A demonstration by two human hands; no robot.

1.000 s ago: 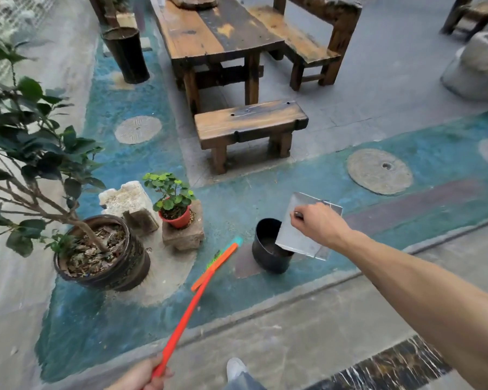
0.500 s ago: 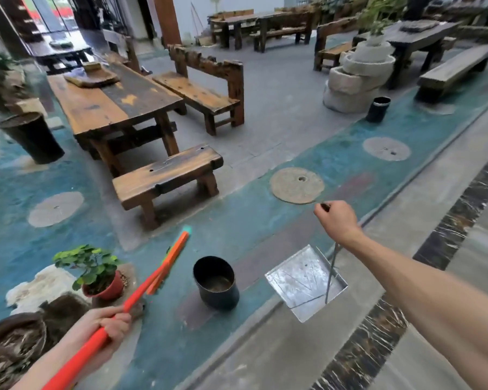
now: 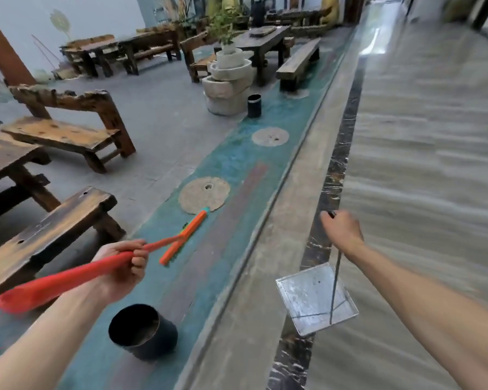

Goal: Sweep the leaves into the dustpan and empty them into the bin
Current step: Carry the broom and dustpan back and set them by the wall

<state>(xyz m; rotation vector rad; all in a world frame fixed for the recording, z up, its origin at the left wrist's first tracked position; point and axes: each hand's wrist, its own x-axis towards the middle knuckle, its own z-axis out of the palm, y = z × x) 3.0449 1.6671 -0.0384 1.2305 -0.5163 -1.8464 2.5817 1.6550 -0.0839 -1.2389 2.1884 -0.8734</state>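
left hand (image 3: 123,264) grips broom (image 3: 184,237) — right hand (image 3: 341,229) holds dustpan (image 3: 313,298).

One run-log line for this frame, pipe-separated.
left hand: grips orange broom | right hand: holds metal dustpan by handle, hanging | black bin: on floor between arms | leaves: none visible

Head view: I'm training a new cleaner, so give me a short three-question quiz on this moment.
1. True or false: the dustpan rests flat on the floor.
2. Which hand holds the orange broom? A) left B) right C) neither
3. Fill in: the nearest black bin stands on the ____ strip of floor.

Key: 1 false, it hangs by its thin handle from the right hand. 2 A, the left hand grips the handle. 3 teal.
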